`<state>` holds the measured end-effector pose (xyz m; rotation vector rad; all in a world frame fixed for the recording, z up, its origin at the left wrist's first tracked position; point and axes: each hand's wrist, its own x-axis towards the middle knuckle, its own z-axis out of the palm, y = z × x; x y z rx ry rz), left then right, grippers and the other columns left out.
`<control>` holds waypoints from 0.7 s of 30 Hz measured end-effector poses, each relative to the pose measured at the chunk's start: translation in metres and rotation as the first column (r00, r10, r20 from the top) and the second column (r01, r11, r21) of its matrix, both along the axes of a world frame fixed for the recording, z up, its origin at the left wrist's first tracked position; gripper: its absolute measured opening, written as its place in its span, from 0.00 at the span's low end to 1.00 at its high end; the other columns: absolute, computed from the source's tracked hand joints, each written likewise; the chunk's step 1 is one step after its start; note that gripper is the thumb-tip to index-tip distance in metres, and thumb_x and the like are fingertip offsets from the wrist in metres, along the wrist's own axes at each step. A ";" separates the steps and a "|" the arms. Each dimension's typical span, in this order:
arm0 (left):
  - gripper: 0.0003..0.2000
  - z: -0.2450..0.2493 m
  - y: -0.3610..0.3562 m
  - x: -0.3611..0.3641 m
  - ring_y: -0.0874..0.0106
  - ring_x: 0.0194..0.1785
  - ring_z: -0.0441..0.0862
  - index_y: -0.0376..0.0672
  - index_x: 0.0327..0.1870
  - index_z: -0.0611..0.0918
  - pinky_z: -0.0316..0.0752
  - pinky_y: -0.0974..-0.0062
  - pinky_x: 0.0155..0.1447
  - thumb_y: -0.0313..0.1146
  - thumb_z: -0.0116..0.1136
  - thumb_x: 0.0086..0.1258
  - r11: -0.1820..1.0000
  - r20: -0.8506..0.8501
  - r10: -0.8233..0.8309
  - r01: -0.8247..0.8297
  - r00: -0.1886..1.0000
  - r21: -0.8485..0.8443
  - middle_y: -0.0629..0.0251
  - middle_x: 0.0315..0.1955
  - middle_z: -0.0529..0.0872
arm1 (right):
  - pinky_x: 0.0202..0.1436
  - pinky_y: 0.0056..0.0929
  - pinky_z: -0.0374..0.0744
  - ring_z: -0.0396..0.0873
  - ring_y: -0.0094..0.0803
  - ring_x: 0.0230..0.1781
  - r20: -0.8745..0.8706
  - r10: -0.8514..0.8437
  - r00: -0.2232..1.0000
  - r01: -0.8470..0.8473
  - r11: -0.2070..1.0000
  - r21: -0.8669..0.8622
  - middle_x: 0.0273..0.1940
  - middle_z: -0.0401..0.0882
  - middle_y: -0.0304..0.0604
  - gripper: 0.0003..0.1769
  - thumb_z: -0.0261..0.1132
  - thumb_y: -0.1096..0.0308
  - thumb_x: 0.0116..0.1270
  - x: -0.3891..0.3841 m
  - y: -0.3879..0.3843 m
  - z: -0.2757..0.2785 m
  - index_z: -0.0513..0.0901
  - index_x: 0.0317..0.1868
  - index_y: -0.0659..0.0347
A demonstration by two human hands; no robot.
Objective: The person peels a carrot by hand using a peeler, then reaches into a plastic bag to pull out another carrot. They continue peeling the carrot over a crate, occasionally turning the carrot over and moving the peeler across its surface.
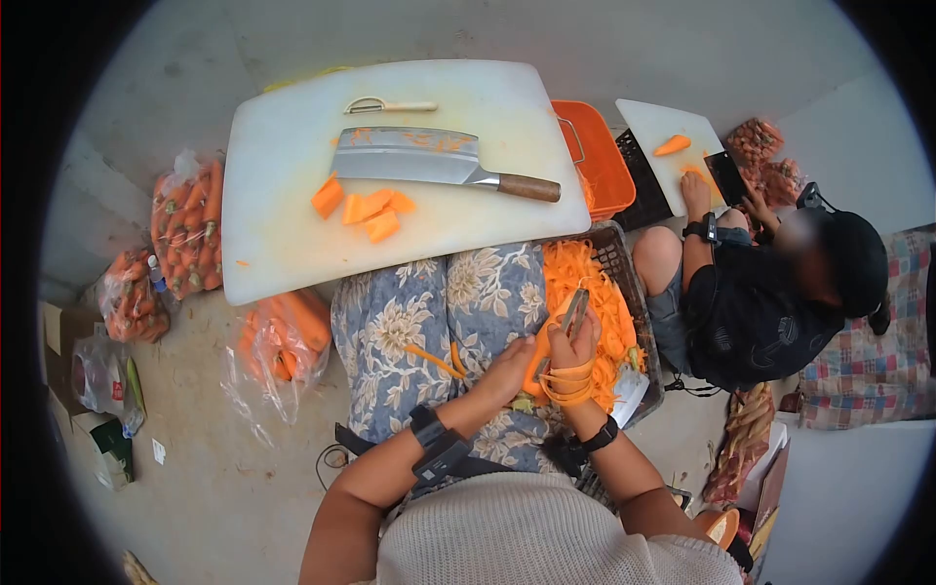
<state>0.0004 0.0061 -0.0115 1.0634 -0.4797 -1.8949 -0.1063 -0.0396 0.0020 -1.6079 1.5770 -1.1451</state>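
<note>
Over my lap, my left hand (509, 373) is closed around a peeled carrot (539, 353). A metal peeler (577, 310) is in the grip of my right hand (577, 353), close against the carrot. Orange peel strips (568, 383) hang across that hand and wrist. Just beyond, a dark crate (643, 336) holds a heap of carrot peelings (600, 302). Some peel (434, 359) lies on the flowered cloth (400, 322) covering my legs. In front, a white cutting board (283, 214) bears a cleaver (409, 156), several carrot chunks (366, 208) and a second peeler (390, 104).
An orange bin (616, 166) stands right of the board. Bags of carrots (187, 229) rest on the floor at left, another carrot bag (283, 336) nearer. At right a seated co-worker (760, 302) has a smaller board (648, 127) and a dark-bladed knife (724, 178).
</note>
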 end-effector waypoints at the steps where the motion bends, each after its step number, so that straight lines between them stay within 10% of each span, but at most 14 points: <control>1: 0.23 -0.001 -0.001 0.001 0.73 0.54 0.72 0.34 0.60 0.64 0.67 0.80 0.57 0.44 0.32 0.75 0.999 0.027 -0.027 0.027 0.999 -0.024 0.58 0.54 0.71 | 0.54 0.35 0.64 0.64 0.46 0.50 -0.051 0.006 0.999 -0.008 0.999 -0.038 0.48 0.64 0.56 0.16 0.61 0.70 0.53 0.000 -0.004 -0.001 0.70 0.40 0.71; 11: 0.22 0.025 -0.004 0.005 0.76 0.36 0.77 0.34 0.54 0.68 0.74 0.81 0.40 0.47 0.39 0.73 0.998 -0.021 -0.049 0.050 0.999 0.040 0.62 0.38 0.77 | 0.49 0.37 0.66 0.65 0.42 0.45 -0.065 -0.137 0.988 0.143 0.984 0.103 0.40 0.65 0.52 0.14 0.61 0.69 0.51 -0.011 -0.056 -0.018 0.69 0.34 0.69; 19: 0.21 0.022 -0.004 0.002 0.76 0.34 0.77 0.34 0.51 0.69 0.74 0.81 0.36 0.46 0.43 0.72 0.997 -0.057 -0.059 0.062 0.997 0.045 0.63 0.35 0.77 | 0.14 0.21 0.60 0.58 0.21 0.09 0.140 -0.203 0.969 0.177 0.967 0.181 0.14 0.60 0.31 0.08 0.59 0.71 0.54 -0.034 -0.096 -0.059 0.68 0.22 0.61; 21: 0.20 0.020 -0.004 0.002 0.76 0.33 0.77 0.34 0.50 0.69 0.74 0.81 0.36 0.46 0.43 0.72 0.997 -0.052 -0.071 0.073 0.996 0.031 0.63 0.34 0.77 | 0.18 0.31 0.69 0.68 0.32 0.13 0.110 -0.145 0.983 0.101 0.938 0.331 0.21 0.70 0.47 0.13 0.60 0.66 0.49 -0.042 -0.100 -0.052 0.67 0.18 0.66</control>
